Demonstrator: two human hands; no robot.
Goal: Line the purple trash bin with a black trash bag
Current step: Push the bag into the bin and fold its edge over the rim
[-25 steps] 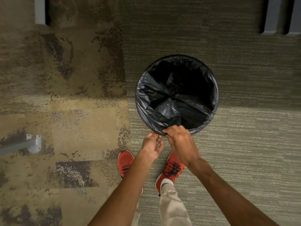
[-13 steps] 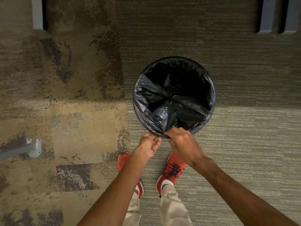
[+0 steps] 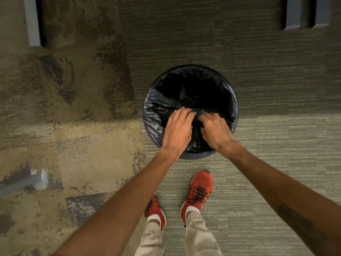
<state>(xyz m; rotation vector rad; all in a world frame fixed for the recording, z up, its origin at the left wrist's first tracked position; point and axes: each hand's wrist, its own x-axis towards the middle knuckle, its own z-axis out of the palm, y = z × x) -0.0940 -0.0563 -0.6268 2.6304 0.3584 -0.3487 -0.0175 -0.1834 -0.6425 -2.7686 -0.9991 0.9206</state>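
A round trash bin (image 3: 195, 156) stands on the carpet, seen from straight above. The black trash bag (image 3: 156, 109) covers its rim and hangs inside, so the bin's purple colour is hidden. My left hand (image 3: 178, 131) and my right hand (image 3: 215, 131) are both over the bin's near half, palms down, side by side. Their fingertips pinch a fold of the black plastic near the middle of the opening. The far half of the bag's inside is dark and hollow.
My two red shoes (image 3: 198, 193) stand just behind the bin. A grey metal furniture foot (image 3: 37, 179) lies at the left, and grey furniture legs (image 3: 293, 13) stand at the top right and top left. The floor is patterned carpet.
Both hands have left the bin's near rim and moved forward over the opening, taking hold of loose bag plastic inside. The view has shifted closer to the bin.
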